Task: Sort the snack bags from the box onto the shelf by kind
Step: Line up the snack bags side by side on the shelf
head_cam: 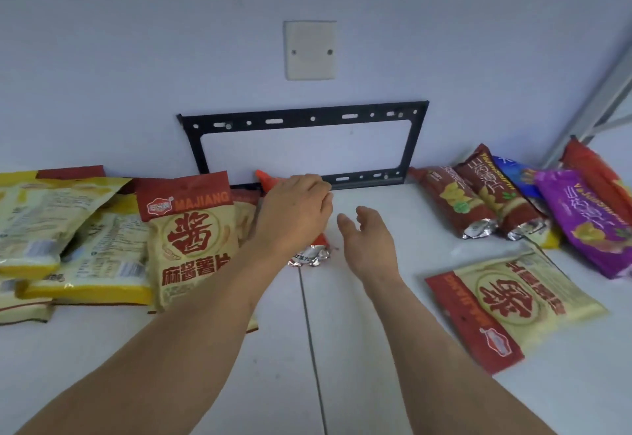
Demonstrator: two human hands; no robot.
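My left hand [295, 209] lies over a red bag [309, 253] at the shelf's [359, 298] back edge, grip hidden. My right hand [367, 239] hovers spread. Left, a bag reading "MAJIANG" [191, 236].

Shelf [359, 349]: smooth matt white board. Wall bracket [304, 120] behind shelf: black metal, dull sheen. Majiang bag [191, 239] left of bracket: glossy plastic film. Red bag [309, 253] below bracket: crinkled silvery foil end. Purple bag [588, 219] right of bracket: shiny film.
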